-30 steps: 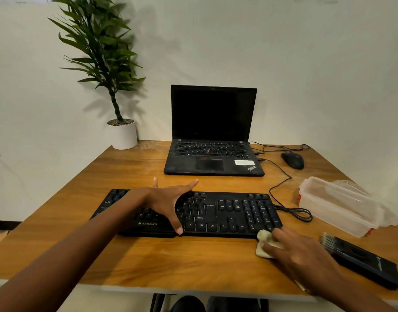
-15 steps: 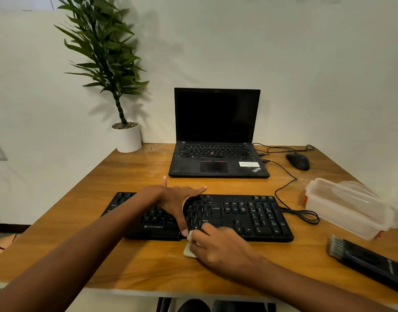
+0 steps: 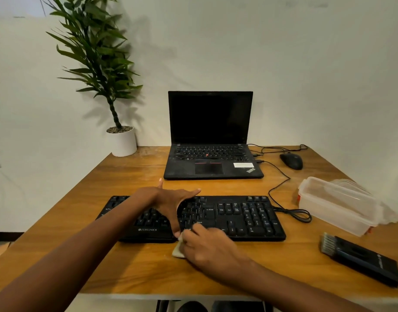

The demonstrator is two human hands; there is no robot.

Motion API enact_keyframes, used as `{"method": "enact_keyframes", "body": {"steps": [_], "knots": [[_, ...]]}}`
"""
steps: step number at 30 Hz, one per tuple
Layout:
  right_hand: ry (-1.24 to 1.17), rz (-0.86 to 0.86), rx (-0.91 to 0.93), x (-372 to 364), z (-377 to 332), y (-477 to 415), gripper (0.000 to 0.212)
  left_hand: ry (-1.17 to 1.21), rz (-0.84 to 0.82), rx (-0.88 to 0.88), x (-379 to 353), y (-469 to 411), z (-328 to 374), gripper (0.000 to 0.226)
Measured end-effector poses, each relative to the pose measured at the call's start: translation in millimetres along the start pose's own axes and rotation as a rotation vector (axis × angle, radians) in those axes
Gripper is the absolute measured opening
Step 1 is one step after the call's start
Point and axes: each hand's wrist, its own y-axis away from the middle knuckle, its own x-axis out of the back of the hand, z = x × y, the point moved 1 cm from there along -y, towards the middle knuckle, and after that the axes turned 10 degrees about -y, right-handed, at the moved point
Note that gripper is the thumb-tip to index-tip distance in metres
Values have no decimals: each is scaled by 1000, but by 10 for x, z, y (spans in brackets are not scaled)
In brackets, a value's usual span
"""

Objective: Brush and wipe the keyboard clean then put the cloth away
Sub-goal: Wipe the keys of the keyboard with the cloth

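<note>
Wipe in progress along the keyboard's front edge, cloth in the right hand.

The right hand (image 3: 204,246) is curled over the pale cloth (image 3: 177,252) and presses it to the near edge of the keyboard (image 3: 249,218), around mid-length and just beside the left thumb. A second ago the cloth was at the keyboard's right end, so the pass has run leftward; judged, the left half of that edge remains. The left hand (image 3: 171,203) lies flat and spread over the keys, steadying the board and holding nothing. The brush (image 3: 360,260) lies unattended on the tabletop (image 3: 125,266) to the right. Beyond it is a clear plastic container (image 3: 335,206) with nothing visible inside. Whether the clear piece behind it is a lid or another tub cannot be told.
</note>
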Motion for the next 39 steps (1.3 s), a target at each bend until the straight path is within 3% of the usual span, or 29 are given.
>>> {"method": "enact_keyframes", "body": {"steps": [8, 11, 15, 18, 26, 35, 39], "knots": [[-118, 109, -531, 394, 512, 1318, 60, -9, -49, 5, 21, -54, 4, 126], [-130, 231, -758, 386, 575, 1547, 53, -24, -45, 9, 5, -69, -1, 128], [-235, 404, -1066, 307, 660, 1470, 28, -98, 25, 9, -83, -133, -34, 134], [-281, 453, -1199, 259, 905, 1266, 22, -94, 49, -5, -112, -172, -72, 134], [-340, 349, -1352, 268, 1688, 582, 24, -81, 62, -7, -112, -152, -71, 130], [-476, 193, -1266, 374, 1219, 1110, 29, -100, 65, 8, -89, -133, -17, 132], [-492, 290, -1284, 307, 1518, 840, 31, -87, 53, 8, -103, -121, -17, 132]]}}
